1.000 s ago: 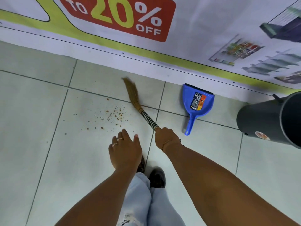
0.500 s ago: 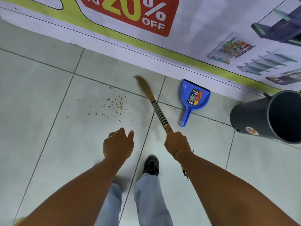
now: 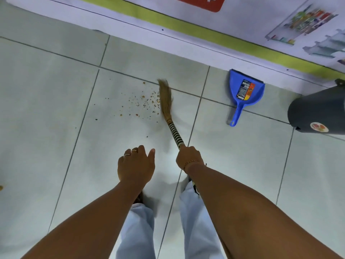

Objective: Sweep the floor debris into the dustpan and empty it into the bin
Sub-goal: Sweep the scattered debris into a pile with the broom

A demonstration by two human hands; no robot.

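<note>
Brown crumbs of debris (image 3: 141, 104) lie scattered on a pale floor tile. My right hand (image 3: 188, 157) grips the striped handle of a short straw broom (image 3: 166, 101), whose bristles touch the floor at the right edge of the crumbs. My left hand (image 3: 136, 165) hovers palm down beside it, fingers loosely apart and holding nothing. A blue dustpan (image 3: 246, 92) lies flat on the floor to the right, its mouth toward the wall and its handle toward me. The dark grey bin (image 3: 317, 111) stands at the right edge, partly cut off.
A printed banner (image 3: 186, 19) with a green stripe covers the wall base along the top. My feet and light trouser legs (image 3: 196, 221) stand just below the hands. A small brown speck (image 3: 1, 187) sits at the far left edge.
The broom head has swung left and down onto the floor beside the crumbs. The view has shifted closer to the wall, and my feet have stepped forward.
</note>
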